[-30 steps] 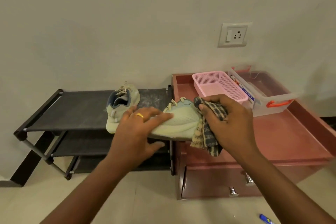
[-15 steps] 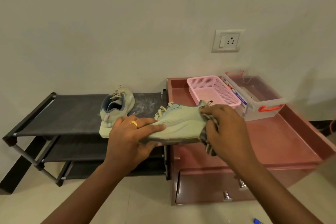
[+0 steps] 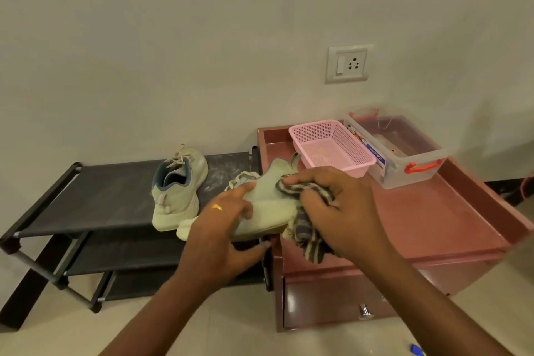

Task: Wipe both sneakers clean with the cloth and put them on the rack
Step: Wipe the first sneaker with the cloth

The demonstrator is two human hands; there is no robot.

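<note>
One pale green sneaker (image 3: 177,191) stands on the top shelf of the black shoe rack (image 3: 95,196), its heel towards me. My left hand (image 3: 224,228) grips the second pale green sneaker (image 3: 268,208) in the air, over the gap between the rack and the cabinet. In my right hand (image 3: 338,211) is a bunched striped cloth (image 3: 306,228), which I press against the right side of that sneaker. Part of the cloth hangs down below my palm.
A reddish cabinet (image 3: 419,217) with a raised rim stands right of the rack. On it sit a pink mesh basket (image 3: 332,144) and a clear lidded box (image 3: 396,150) with orange handles. A wall socket (image 3: 348,63) is above. A blue object (image 3: 416,350) lies on the floor.
The held sneaker has been turned in my left hand, its heel now pointing up and away. My right hand has slid the cloth across its side.
</note>
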